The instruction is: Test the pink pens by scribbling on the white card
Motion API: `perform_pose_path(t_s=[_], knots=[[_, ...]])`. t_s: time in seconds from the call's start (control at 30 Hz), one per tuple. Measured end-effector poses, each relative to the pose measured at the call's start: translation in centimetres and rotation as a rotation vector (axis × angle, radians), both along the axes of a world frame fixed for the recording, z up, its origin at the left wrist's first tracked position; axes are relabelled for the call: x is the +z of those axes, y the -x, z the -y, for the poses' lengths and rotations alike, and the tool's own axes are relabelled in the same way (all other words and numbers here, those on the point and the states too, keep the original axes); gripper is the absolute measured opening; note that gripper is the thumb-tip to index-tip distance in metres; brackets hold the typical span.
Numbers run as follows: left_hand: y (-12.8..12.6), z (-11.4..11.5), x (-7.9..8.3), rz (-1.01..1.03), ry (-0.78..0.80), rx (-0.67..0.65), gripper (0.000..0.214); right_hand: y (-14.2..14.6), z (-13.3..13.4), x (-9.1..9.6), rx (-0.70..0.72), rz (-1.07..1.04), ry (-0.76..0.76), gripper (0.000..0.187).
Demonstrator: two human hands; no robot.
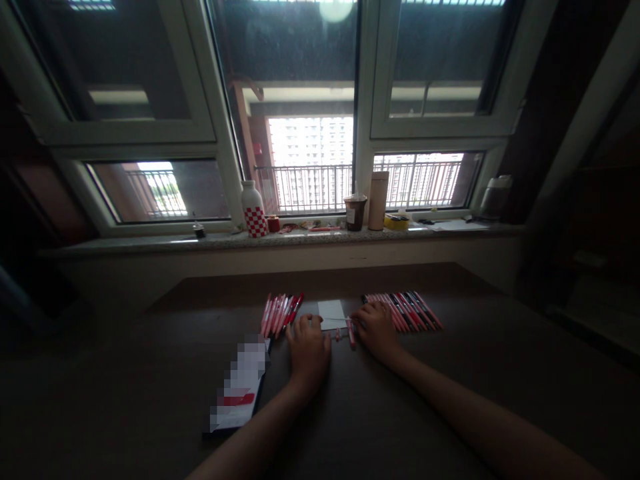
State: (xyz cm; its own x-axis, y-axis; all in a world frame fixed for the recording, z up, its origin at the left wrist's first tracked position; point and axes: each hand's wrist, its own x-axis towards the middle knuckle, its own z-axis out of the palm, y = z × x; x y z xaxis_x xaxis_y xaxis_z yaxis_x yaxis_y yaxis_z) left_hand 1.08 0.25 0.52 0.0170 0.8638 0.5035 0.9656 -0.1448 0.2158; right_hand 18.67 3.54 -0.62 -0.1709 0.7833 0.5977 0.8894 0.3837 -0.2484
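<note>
The right hand (376, 331) pinches a thin rod (336, 319) in its fingers, over the paper (331, 308) toward the left hand (309, 350); whether the left fingers, curled near the paper, grip anything, I cannot tell. A pink barrel (351, 337) lies on the tabletop (400, 413) between the hands
</note>
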Motion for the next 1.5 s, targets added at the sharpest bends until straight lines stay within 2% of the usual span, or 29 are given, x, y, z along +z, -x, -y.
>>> perform_pose_path(t_s=[0.13, 0.4, 0.97, 1.27, 1.5], knots=[[0.04, -0.04, -0.01, 0.03, -0.028, -0.04, 0.033, 0.04, 0.05, 0.16, 0.039, -0.006, -0.002, 0.013], [0.02, 0.18, 0.49, 0.042, 0.004, -0.061, 0.018, 0.11, 0.14, 0.22, 0.123, -0.013, -0.019, 0.014], [-0.32, 0.48, 0.84, -0.035, 0.013, 0.001, 0.024, 0.07, -0.02, 0.02, 0.046, -0.044, -0.052, 0.022], [-0.3, 0.27, -0.03, -0.088, 0.021, -0.004, 0.027, 0.05, -0.09, -0.07, 0.049, -0.038, -0.034, 0.02], [-0.32, 0.29, -0.04, -0.095, 0.036, -0.005, 0.029, 0.07, -0.18, -0.19, 0.051, -0.039, -0.031, 0.019]])
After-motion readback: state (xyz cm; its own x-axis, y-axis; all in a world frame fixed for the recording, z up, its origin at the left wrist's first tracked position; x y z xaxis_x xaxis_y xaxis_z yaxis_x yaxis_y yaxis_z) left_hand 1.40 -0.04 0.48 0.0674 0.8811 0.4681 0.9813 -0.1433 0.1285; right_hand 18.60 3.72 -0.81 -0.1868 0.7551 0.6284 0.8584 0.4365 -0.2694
